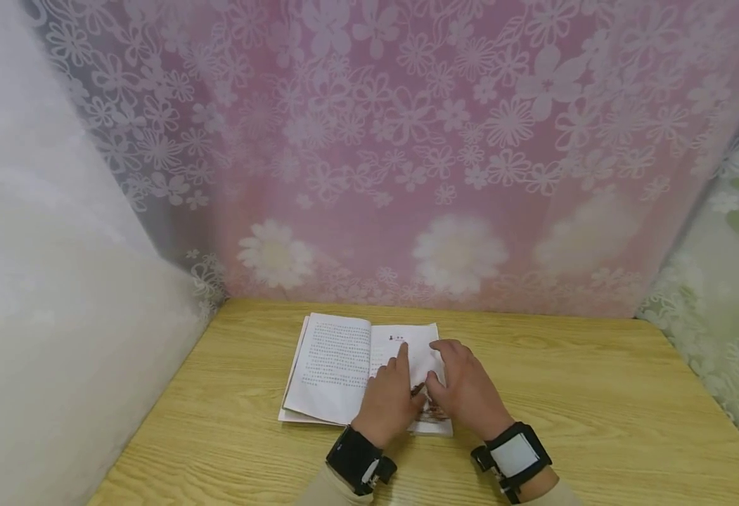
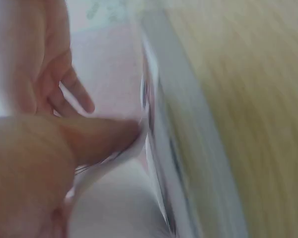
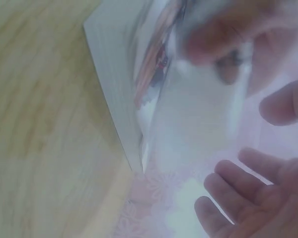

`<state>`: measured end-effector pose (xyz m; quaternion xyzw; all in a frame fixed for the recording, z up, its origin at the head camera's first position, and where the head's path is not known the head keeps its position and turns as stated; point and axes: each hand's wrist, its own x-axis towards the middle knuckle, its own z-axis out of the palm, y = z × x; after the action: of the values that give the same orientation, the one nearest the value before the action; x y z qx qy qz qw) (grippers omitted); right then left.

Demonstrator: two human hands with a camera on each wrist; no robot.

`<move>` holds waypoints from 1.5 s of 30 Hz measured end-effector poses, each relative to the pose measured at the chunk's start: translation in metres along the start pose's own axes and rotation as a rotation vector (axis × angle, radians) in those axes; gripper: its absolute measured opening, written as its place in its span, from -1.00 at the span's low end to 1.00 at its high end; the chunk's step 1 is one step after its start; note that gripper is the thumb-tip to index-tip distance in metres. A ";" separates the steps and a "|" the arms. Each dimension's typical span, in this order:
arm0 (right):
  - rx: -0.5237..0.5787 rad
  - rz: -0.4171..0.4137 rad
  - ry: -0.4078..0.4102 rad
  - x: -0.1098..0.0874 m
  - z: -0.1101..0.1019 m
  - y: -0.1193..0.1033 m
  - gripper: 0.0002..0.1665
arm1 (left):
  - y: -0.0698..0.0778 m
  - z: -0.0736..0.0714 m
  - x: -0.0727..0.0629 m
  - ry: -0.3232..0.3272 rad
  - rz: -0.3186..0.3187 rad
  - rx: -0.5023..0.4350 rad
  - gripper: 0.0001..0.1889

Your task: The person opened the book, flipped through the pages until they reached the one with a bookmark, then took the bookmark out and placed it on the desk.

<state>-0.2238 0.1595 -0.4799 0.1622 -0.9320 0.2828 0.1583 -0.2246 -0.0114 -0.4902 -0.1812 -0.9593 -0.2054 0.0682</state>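
An open book [image 1: 337,365] lies on the wooden table, printed text filling its left page. The right page [image 1: 420,334] carries a short heading and a picture lower down, partly covered. My left hand [image 1: 388,400] rests over this right page, index finger stretched toward the heading. Its thumb [image 2: 104,136] touches a bowed page in the left wrist view. At the book's right edge is my right hand [image 1: 470,390], thumb and fingers spread apart. The right wrist view shows that hand's fingers [image 3: 233,193] loosely bent, with nothing between them, beside a raised page [image 3: 198,114].
The yellow wood-grain table [image 1: 565,393] extends to both sides of the book. Behind it hangs a pink flowered curtain [image 1: 356,154]. A pale sheet [image 1: 78,281] borders the left side and a green-white flowered one [image 1: 736,281] the right. Both wrists carry black straps [image 1: 358,460].
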 end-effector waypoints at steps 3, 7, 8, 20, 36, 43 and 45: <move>0.011 -0.013 0.011 0.002 0.002 -0.003 -0.44 | -0.017 -0.009 0.000 0.123 -0.002 -0.095 -0.05; -0.015 -0.044 -0.029 0.000 0.007 -0.007 -0.62 | -0.042 -0.024 -0.002 0.278 0.071 -0.101 -0.03; -0.029 -0.051 -0.056 -0.001 0.009 -0.007 -0.67 | -0.047 -0.029 -0.003 0.298 0.096 -0.068 -0.03; -0.095 -0.091 -0.270 -0.012 0.016 -0.003 -0.65 | -0.090 -0.063 -0.014 0.088 0.288 0.327 -0.49; -0.123 -0.116 -0.226 -0.012 0.026 -0.009 -0.69 | -0.072 -0.053 -0.012 -0.106 0.008 0.049 -0.47; -0.149 -0.125 -0.205 -0.013 0.026 -0.007 -0.67 | -0.080 -0.042 -0.006 -0.203 0.004 0.002 -0.35; -0.154 -0.120 -0.193 -0.013 0.023 -0.007 -0.67 | -0.079 -0.041 -0.002 -0.219 0.022 0.005 -0.34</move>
<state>-0.2146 0.1434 -0.5001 0.2314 -0.9505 0.1835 0.0966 -0.2499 -0.0970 -0.4826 -0.2129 -0.9595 -0.1814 -0.0342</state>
